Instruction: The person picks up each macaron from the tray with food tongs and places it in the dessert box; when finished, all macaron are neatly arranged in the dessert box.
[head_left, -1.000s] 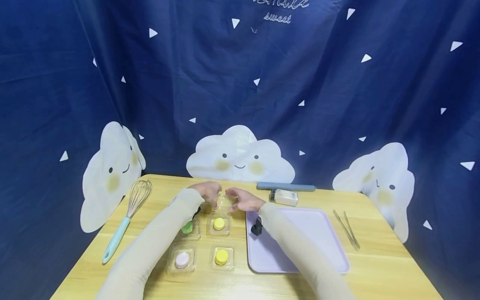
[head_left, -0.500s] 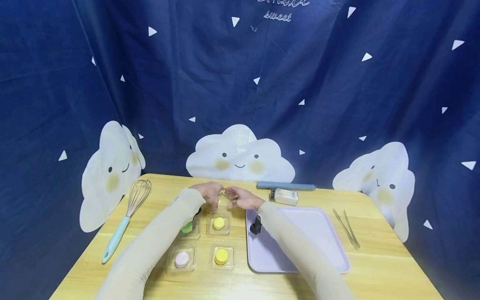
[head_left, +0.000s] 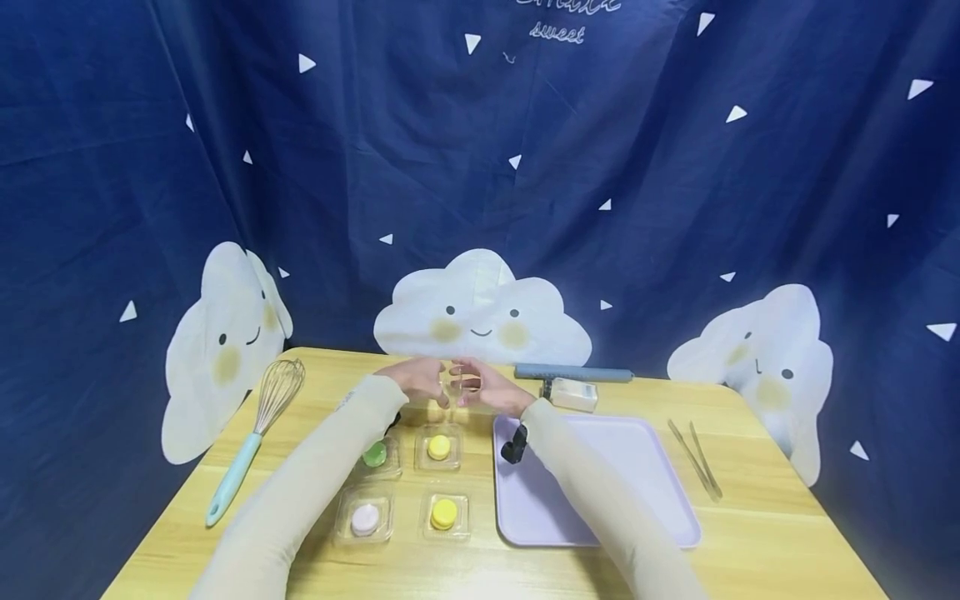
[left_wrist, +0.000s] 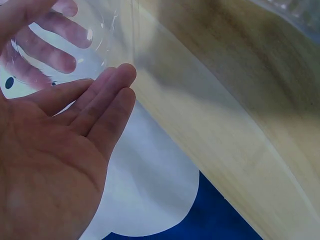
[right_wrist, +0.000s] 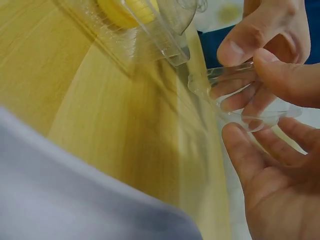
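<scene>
Beyond the macaron boxes, my left hand (head_left: 420, 380) and right hand (head_left: 491, 390) face each other with a clear plastic shell (right_wrist: 250, 102) between them. Thin and moulded, it looks like a macaron box or its lid; which one I cannot tell. In the right wrist view both thumbs lie along its upper edge and fingers curve behind and under it. My left fingers (left_wrist: 112, 112) show close up in the left wrist view. Nearest the hands is an open clear box (head_left: 422, 460) with a yellow macaron (head_left: 438, 447).
Other clear boxes hold a green macaron (head_left: 375, 454), a lilac macaron (head_left: 365, 520) and another yellow macaron (head_left: 444, 514). A lilac tray (head_left: 525, 521) lies right, tweezers (head_left: 697, 462) beyond. A whisk (head_left: 258, 433) lies left; a white bottle (head_left: 573, 395) and blue-grey roller (head_left: 573, 373) lie behind.
Both hands have lifted and turned slightly, with thumbs and fingers now spread further apart around the shell. The macaron boxes, tray and tools have stayed where they were.
</scene>
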